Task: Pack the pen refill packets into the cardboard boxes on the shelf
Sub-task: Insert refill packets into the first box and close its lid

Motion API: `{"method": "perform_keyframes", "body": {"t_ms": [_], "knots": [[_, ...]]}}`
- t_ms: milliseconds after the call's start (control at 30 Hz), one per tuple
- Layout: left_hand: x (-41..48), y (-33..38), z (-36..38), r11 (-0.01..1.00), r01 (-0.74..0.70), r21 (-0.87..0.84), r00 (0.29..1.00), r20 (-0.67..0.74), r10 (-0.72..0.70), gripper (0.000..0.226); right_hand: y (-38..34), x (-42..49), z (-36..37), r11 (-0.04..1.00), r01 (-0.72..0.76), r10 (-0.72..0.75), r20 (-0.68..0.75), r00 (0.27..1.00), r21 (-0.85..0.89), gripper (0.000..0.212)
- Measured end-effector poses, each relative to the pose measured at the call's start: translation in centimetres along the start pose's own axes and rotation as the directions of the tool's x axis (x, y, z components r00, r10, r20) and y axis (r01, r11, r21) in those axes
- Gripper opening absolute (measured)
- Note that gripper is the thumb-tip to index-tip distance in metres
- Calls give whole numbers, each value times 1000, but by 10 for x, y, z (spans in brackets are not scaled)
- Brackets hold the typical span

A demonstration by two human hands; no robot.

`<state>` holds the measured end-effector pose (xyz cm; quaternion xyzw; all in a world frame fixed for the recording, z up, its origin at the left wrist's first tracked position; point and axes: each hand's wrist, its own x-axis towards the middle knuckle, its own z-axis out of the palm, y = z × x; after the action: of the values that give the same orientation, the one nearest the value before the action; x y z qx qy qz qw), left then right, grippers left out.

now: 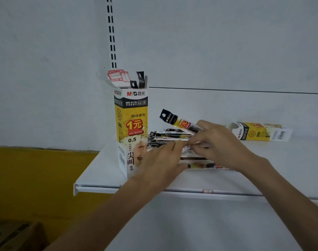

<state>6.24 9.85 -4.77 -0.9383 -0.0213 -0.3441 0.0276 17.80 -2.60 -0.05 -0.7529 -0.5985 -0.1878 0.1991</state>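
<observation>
White wall panelling (209,42) with a black-slotted upright (111,33) backs a white shelf (103,171). Its left corner and front lip are in view, and the lip carries a small red label (207,191). A yellow wall band (36,178) and a brown carton (15,236) lie below to the left.

Near the shelf's left end stands the upright box (132,127) with its top open. It reads "M&G", "MG-6139", "0.5 mm", "1元", "GEL REFILL" and "0.5", with large Chinese characters lower down. Black packet tops (140,80) stick out of its mouth beside a flap printed with red outlines.

Just right of it lies the pile of refill packets (169,137), flat on the shelf. The left hand (160,160) lies over the pile's near left end, fingers stretched out and thumb low. Whether it clamps the pile cannot be told. The right hand (221,142) has its fingers curled round the raised packet (176,121), which tilts up to the left with its black hang-tab highest and "1元" showing.

Well apart to the right, the second box (259,132) lies on its side with its open flap facing left, showing "M&G" and a barcode. Bare shelf runs between it and the hands and along the front edge.
</observation>
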Motion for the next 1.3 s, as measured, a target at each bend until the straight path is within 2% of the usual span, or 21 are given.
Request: {"method": "perform_keyframes", "body": {"t_ms": [67, 100, 167, 200, 267, 300, 333, 400, 500, 567, 633, 700, 733, 800, 867, 933, 1000, 1067, 1167, 1233, 1300], "knots": [[5, 5, -2, 995, 75, -60, 996, -45, -77, 23, 0, -1, 1, 998, -24, 28, -69, 997, 62, 21], [8, 6, -2, 985, 138, -99, 988, -56, -144, 18, 0, -2, 1, 990, -56, 75, -148, 986, 128, 24], [11, 7, -2, 922, 270, -276, 953, -59, -297, 19, 1, -4, -4, 938, -146, 255, -339, 905, 316, 31], [13, 9, -4, 877, 305, -372, 935, -57, -350, 21, 1, -4, -7, 875, -194, 380, -380, 843, 444, 31], [15, 13, -6, 827, 307, -471, 922, -68, -381, 22, 0, 0, -14, 686, -273, 575, -272, 772, 675, 23], [16, 15, -6, 829, 288, -480, 929, -69, -363, 23, -1, 3, -14, 604, -313, 603, -164, 781, 733, 19], [17, 17, -5, 849, 262, -459, 943, -68, -327, 24, -4, 5, -13, 570, -354, 586, -65, 808, 742, 21], [18, 23, -4, 909, 189, -372, 971, -69, -231, 31, -9, 9, -7, 588, -374, 518, 21, 855, 717, 26], [19, 29, -11, 948, 127, -293, 990, -18, -138, 45, -15, 17, -10, 585, -286, 440, -2, 898, 759, 18], [21, 24, -27, 984, 95, -148, 994, -31, -101, 52, -13, 24, -19, 598, -229, 401, -39, 915, 768, 27], [23, 16, -54, 1000, 11, 1, 983, -181, -11, 45, -10, 33, -31, 621, -187, 376, -81, 923, 761, 37], [26, 3, -87, 999, -44, 3, 926, -374, 42, 31, -8, 45, -44, 612, -162, 388, -115, 914, 774, 44], [28, -8, -102, 999, -40, 1, 888, -459, 36, 26, -8, 51, -51, 611, -160, 398, -127, 908, 775, 40], [30, -30, -130, 998, 66, -12, 849, -524, -63, 27, -14, 65, -67, 624, -140, 372, -134, 918, 769, 26], [31, -53, -147, 980, 185, -72, 859, -472, -197, 34, -25, 79, -80, 612, -76, 304, -145, 942, 787, 22], [31, -70, -152, 959, 248, -135, 893, -351, -280, 39, -38, 93, -89, 559, 3, 241, -166, 956, 829, 28], [31, -78, -148, 960, 227, -162, 939, -227, -260, 44, -53, 108, -98, 467, 82, 201, -196, 960, 880, 39], [31, -79, -143, 969, 192, -157, 968, -131, -213, 48, -68, 121, -104, 326, 151, 183, -219, 958, 933, 43], [33, -80, -136, 980, 162, -112, 980, -101, -173, 47, -90, 137, -106, 145, 217, 195, -243, 950, 965, 48], [34, -82, -135, 986, 136, -101, 983, -107, -147, 44, -102, 146, -101, 114, 247, 216, -266, 939, 962, 48], [34, -84, -135, 993, 88, -81, 990, -104, -96, 37, -112, 152, -89, 131, 232, 244, -258, 935, 964, 44]]}}
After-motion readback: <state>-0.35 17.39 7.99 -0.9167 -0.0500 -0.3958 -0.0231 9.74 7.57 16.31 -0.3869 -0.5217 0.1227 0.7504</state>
